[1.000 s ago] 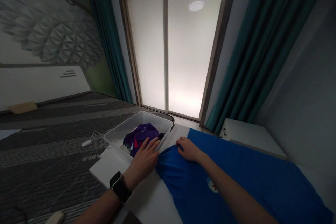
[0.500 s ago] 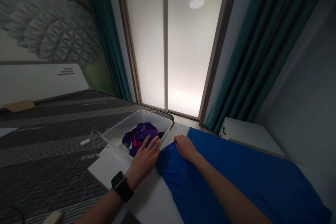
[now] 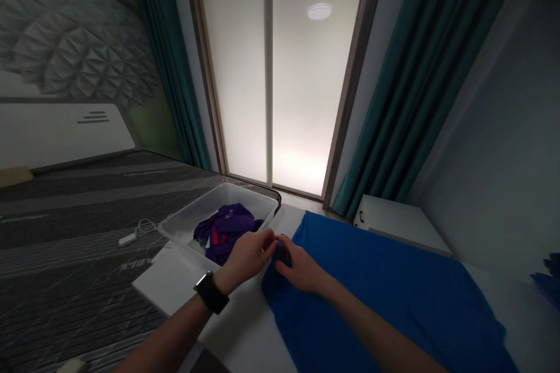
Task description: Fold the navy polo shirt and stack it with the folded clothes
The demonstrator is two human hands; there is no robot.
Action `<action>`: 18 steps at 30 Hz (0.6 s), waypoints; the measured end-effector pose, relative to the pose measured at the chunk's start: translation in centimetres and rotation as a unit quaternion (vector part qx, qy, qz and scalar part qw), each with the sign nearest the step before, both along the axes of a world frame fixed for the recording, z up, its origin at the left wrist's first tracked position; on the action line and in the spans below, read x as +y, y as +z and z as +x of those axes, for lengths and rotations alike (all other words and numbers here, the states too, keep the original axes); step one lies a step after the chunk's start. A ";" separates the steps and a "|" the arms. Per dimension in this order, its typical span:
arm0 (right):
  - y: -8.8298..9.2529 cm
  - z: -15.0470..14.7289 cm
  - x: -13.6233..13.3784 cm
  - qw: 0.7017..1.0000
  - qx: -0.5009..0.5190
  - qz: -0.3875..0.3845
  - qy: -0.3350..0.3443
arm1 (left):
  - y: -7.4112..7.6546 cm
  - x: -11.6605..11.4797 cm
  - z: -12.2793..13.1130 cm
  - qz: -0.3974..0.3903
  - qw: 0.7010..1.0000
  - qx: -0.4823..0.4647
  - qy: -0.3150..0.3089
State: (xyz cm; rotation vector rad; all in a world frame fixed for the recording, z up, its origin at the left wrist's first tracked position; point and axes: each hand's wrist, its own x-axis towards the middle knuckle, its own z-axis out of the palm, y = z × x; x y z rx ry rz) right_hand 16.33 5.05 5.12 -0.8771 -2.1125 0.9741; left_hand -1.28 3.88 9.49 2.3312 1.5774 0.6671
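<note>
A blue shirt point(image 3: 367, 280) lies spread over a white table point(image 3: 245, 326), running from the middle toward the lower right. At its left edge, my left hand point(image 3: 250, 254), with a black watch on the wrist, is closed in a pinch on the cloth. Fingertips of my right hand point(image 3: 303, 266) meet those of the left there, pinching a small raised bit of the same edge. Just beyond my left hand stands a translucent plastic bin point(image 3: 184, 224), holding crumpled purple clothing point(image 3: 234, 218) with some red showing.
A dark patterned mattress point(image 3: 79, 233) fills the left side, with a white plug and cord point(image 3: 128, 239) on it. Behind the table are a white cabinet point(image 3: 400, 221), teal curtains point(image 3: 394, 111) and a frosted sliding door point(image 3: 306, 99). Dark blue cloth point(image 3: 549, 277) shows at the right edge.
My left hand has moved from over the purple clothing at the bin to the blue shirt's edge. My right hand has turned inward, and both hands now meet at the cloth.
</note>
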 end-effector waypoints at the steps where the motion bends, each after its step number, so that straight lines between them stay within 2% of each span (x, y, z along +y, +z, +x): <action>1: 0.0 0.0 -0.4 1.000 0.011 -0.012 -0.012 | 0.2 0.1 0.5 -0.010 1.000 -0.023 -0.002; 6: -0.5 0.5 -0.4 0.988 0.051 -0.037 -0.141 | 0.6 -0.3 2.3 -0.024 0.988 -0.134 -0.068; 7: -0.6 0.9 -0.3 0.985 0.057 -0.042 -0.156 | 0.5 -0.6 2.4 -0.012 0.986 -0.151 -0.068; 9: -0.6 2.0 -0.3 0.982 0.064 -0.058 -0.170 | -0.2 -1.5 2.4 0.012 0.986 -0.165 -0.031; 11: -0.5 3.3 -0.7 0.978 0.066 -0.073 -0.181 | -1.4 -2.7 2.3 0.017 0.990 -0.138 0.023; 13: -0.4 4.6 -1.4 0.975 0.061 -0.088 -0.196 | -2.9 -4.1 2.3 -0.005 0.996 -0.072 0.044; 15: -0.3 5.8 -2.1 0.971 0.050 -0.099 -0.211 | -4.5 -5.6 2.6 -0.029 0.999 -0.013 0.031; 18: -0.2 7.1 -3.0 0.968 0.029 -0.105 -0.226 | -6.1 -7.1 3.3 -0.043 0.999 0.026 0.008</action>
